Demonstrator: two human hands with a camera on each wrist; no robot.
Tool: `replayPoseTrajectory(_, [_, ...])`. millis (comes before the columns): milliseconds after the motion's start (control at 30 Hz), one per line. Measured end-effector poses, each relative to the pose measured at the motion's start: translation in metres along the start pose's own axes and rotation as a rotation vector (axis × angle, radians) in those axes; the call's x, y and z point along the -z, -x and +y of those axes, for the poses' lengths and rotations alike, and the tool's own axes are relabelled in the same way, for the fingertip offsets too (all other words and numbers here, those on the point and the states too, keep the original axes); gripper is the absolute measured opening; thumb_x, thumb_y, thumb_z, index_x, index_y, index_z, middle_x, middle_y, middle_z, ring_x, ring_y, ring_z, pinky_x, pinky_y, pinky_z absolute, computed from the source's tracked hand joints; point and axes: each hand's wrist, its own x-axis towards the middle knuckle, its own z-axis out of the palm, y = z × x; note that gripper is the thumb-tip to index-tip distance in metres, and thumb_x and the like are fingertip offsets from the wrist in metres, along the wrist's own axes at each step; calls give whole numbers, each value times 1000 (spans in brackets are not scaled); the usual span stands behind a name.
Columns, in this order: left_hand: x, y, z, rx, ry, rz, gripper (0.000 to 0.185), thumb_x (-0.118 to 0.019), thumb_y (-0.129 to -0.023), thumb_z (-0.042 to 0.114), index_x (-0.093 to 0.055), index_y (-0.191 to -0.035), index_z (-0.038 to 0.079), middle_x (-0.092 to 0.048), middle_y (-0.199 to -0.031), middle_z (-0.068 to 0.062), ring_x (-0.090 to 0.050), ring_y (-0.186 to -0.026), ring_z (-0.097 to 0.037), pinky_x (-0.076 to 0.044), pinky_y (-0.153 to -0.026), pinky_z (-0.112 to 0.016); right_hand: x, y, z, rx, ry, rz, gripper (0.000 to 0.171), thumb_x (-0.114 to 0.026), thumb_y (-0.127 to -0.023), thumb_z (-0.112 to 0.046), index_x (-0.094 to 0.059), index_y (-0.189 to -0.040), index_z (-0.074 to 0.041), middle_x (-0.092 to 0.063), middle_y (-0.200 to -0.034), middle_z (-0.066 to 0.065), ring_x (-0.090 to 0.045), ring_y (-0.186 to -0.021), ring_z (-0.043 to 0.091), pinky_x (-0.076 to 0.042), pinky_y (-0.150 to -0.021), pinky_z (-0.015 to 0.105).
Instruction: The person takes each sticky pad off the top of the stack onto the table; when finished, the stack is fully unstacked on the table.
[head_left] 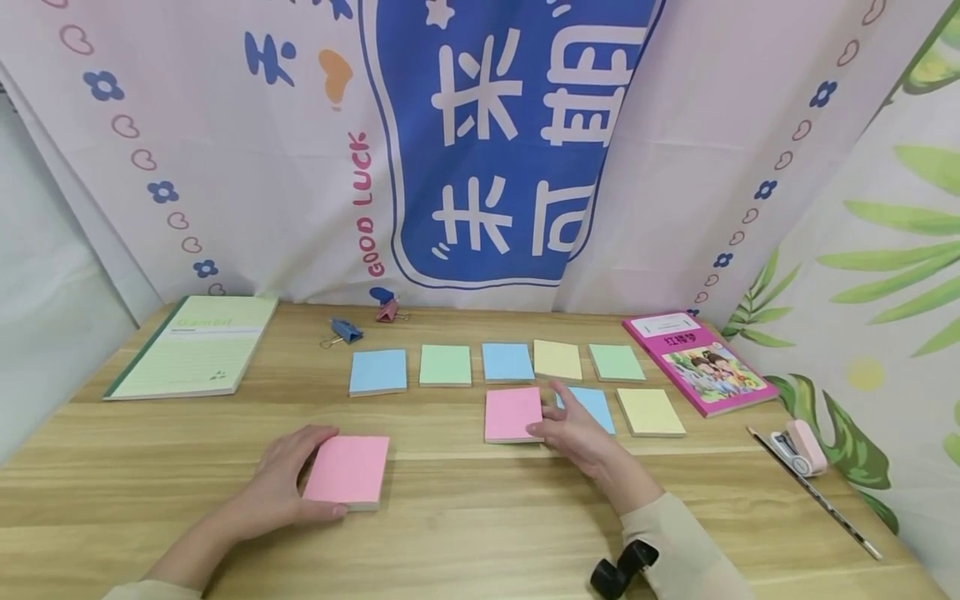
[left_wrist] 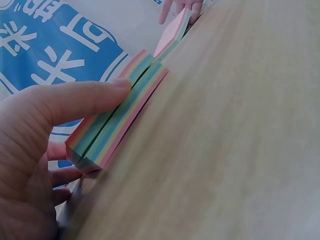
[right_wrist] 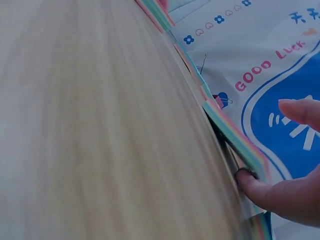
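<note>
My left hand (head_left: 294,477) grips a pink-topped sticky-note pad (head_left: 347,471) lying flat on the wooden table (head_left: 465,525). The thumb is along its near side and the fingers on its left edge. The left wrist view shows the thumb (left_wrist: 75,102) pressed against the rainbow-striped side of that pad (left_wrist: 117,122). My right hand (head_left: 572,427) lies with straight, spread fingers over a blue pad (head_left: 596,406), its thumb touching the right edge of a second pink pad (head_left: 513,414). In the right wrist view the thumb (right_wrist: 257,190) presses on the layered edge of this pad (right_wrist: 232,132).
Beyond the hands lies a row of pads: blue (head_left: 378,371), green (head_left: 446,365), blue (head_left: 507,362), yellow (head_left: 557,359), green (head_left: 616,362), plus a yellow one (head_left: 650,412). A green notebook (head_left: 191,346) is far left, a pink book (head_left: 701,362) right, a correction tape (head_left: 802,446) and a pencil (head_left: 813,492) beside it. Two binder clips (head_left: 345,332) sit by the banner.
</note>
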Motion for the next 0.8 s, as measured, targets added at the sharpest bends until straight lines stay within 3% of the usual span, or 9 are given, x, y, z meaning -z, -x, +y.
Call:
replayPoseTrajectory(200, [-1, 0, -4, -1, -12, 6, 90, -77, -54, 42, -37, -124, 0, -35, -125, -20, -23, -113, -38, -10, -89, -55, -6, 5, -14, 50, 90, -5, 91, -66, -72, -4, -5, -138, -10, -22, -133, 27, -22, -122, 34, -21, -96, 43])
replayPoseTrajectory(333, [-1, 0, -5, -5, -17, 7, 91, -77, -54, 43, -37, -124, 0, -35, -125, -20, -23, -112, -38, -10, -89, -55, -21, 5, -22, 100, 47, -109, 85, -63, -75, -4, -6, -138, -10, -21, -135, 25, -22, -122, 34, -23, -95, 42])
replayPoseTrajectory(567, [0, 1, -4, 0, -14, 0, 90, -76, -55, 43, -37, -124, 0, -34, -125, -22, -22, -113, -39, -9, -89, -55, -78, -2, -17, 110, 19, -328, 80, -63, -75, -4, -15, -138, -13, -30, -132, 21, -30, -118, 34, -31, -91, 39])
replayPoseTrajectory(800, [-3, 0, -5, 2, -29, -3, 91, -76, -54, 44, -37, -124, 0, -35, -125, -20, -24, -113, -38, -10, -89, -55, -130, -14, 0, 97, 177, -431, 81, -67, -73, -10, -18, -137, -13, -38, -128, 10, -38, -114, 21, -29, -92, 32])
